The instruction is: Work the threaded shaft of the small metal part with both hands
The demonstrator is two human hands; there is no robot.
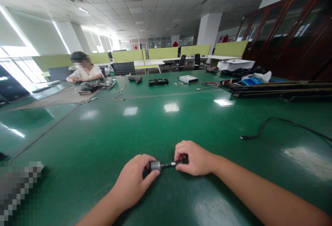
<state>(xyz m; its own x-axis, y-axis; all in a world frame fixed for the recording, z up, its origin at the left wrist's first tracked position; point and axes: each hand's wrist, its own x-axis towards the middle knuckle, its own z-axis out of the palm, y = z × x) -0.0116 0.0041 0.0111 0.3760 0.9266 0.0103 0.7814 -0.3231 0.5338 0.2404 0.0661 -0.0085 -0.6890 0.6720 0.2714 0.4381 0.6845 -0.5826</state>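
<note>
My left hand [137, 177] is closed around a grey metal cylinder [156, 165], thumb in front and fingers behind. A thin dark shaft [166, 165] sticks out of the cylinder towards the right, just above the green table. At the shaft's bright far end, my right hand [193, 158] pinches a small dark coil that looks like a spring [178, 162]. The coil meets the shaft's tip; whether it is around the shaft or only against it, I cannot tell. My right fingers partly hide it.
Farther back on the green table [145, 125] lie a power drill [135, 80], a black slotted part [158, 82], a white box-shaped device [188, 79] and a cord [119, 93]. A black flat cable [261, 127] lies right. A person [86, 72] sits at the far left.
</note>
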